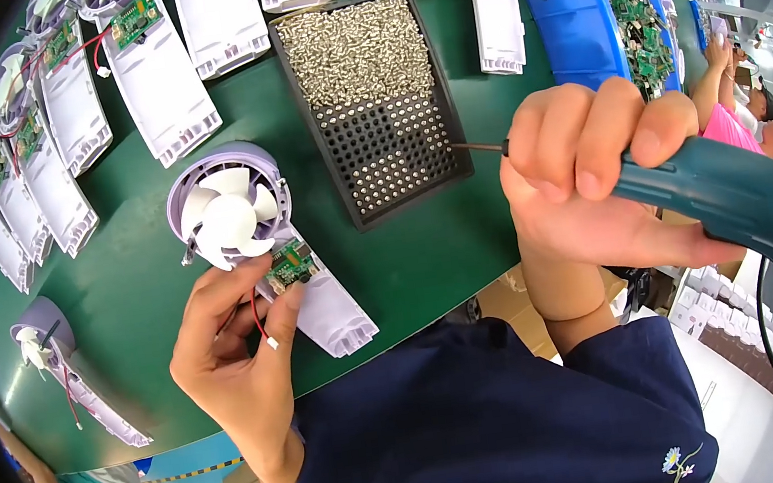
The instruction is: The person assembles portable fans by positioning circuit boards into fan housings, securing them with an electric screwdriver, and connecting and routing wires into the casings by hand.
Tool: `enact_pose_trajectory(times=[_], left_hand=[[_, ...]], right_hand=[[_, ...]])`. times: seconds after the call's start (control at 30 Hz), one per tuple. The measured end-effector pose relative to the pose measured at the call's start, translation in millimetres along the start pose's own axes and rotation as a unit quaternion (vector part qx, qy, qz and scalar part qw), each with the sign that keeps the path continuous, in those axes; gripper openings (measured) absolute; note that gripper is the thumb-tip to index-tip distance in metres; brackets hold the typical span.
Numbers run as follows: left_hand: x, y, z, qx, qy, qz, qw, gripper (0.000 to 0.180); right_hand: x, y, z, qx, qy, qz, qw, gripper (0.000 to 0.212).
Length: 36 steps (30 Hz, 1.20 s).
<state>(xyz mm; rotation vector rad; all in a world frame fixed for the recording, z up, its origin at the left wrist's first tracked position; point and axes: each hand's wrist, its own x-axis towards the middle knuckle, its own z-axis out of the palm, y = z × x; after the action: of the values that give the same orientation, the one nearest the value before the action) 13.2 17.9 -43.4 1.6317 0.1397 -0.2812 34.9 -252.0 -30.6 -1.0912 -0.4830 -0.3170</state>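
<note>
A lilac handheld fan housing (338, 317) lies on the table, with white fan blades (228, 224) at its round end. My left hand (238, 332) is closed at its middle, thumb and forefinger on the edges of a small green circuit board (291, 265) seated there. A red and black wire lead (258, 315) hangs beside the thumb. In my right hand (589, 159) is a teal electric screwdriver (723, 195), fingers wrapped round its body. Its thin bit (479, 146) points left, with the tip at the right part of a black screw tray (338, 185).
Small silver screws (354, 52) heap in the tray's far part; others stand in its holes. More fan housings (162, 100) line the table's far left, and one (59, 364) lies at the left. A blue bin (565, 7) holds green circuit boards (634, 18). Other people sit nearby.
</note>
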Motion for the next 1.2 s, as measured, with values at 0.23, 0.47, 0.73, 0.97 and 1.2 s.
enact_pose_trajectory(times=[0.23,0.47,0.73,0.97,1.2], left_hand=[[0.6,-1.0,-1.5,-0.005,-0.006,0.006,1.0,0.031],[0.3,-0.6,-0.2,-0.004,-0.002,0.007,1.0,0.031],[-2.2,1.2,1.7,0.007,0.004,0.011,1.0,0.031],[-0.5,1.2,0.0,0.011,-0.001,0.006,1.0,0.03],[0.5,1.6,1.3,0.006,0.0,0.011,1.0,0.03]], right_hand=[[-6.4,2.6,-1.3,-0.014,0.01,0.001,1.0,0.085],[-9.8,7.2,0.6,-0.012,0.016,-0.018,1.0,0.087],[-6.4,2.7,-7.7,0.0,0.003,0.004,1.0,0.085],[-5.1,7.0,-5.6,0.0,-0.004,-0.005,1.0,0.089],[-3.6,7.7,-1.4,-0.006,0.011,-0.006,1.0,0.091]])
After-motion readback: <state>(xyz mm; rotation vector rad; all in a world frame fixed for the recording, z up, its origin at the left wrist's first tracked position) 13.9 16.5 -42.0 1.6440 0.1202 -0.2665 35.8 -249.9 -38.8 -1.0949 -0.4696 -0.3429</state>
